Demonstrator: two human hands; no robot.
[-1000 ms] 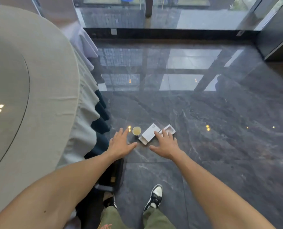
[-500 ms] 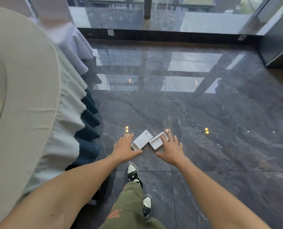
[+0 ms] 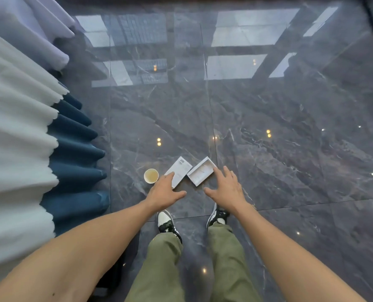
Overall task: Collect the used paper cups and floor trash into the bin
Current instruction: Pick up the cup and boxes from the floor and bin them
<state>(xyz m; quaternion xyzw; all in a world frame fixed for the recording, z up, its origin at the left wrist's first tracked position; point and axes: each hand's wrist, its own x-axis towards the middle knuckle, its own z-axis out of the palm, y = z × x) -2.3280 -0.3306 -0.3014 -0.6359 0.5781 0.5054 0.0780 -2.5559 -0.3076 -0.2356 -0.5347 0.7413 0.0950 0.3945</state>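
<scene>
A white paper cup (image 3: 151,176) with pale liquid in it stands upright on the dark marble floor. Just right of it lies a flat white box lid (image 3: 179,173), and beside that an open white box tray (image 3: 202,171). My left hand (image 3: 163,194) hovers over the near end of the lid, fingers spread, holding nothing. My right hand (image 3: 226,190) is spread above the near right corner of the tray, also empty. No bin is in view.
A table draped in pale cloth over a dark blue skirt (image 3: 74,162) fills the left side, close to the cup. My two feet in black-and-white shoes (image 3: 167,222) stand just behind the trash. Glossy floor (image 3: 290,149) stretches ahead and right.
I have stepped closer and my view has tilted down. Both hands have stretched nearer to the boxes. The cup, hidden behind my left hand half a second ago, shows again.
</scene>
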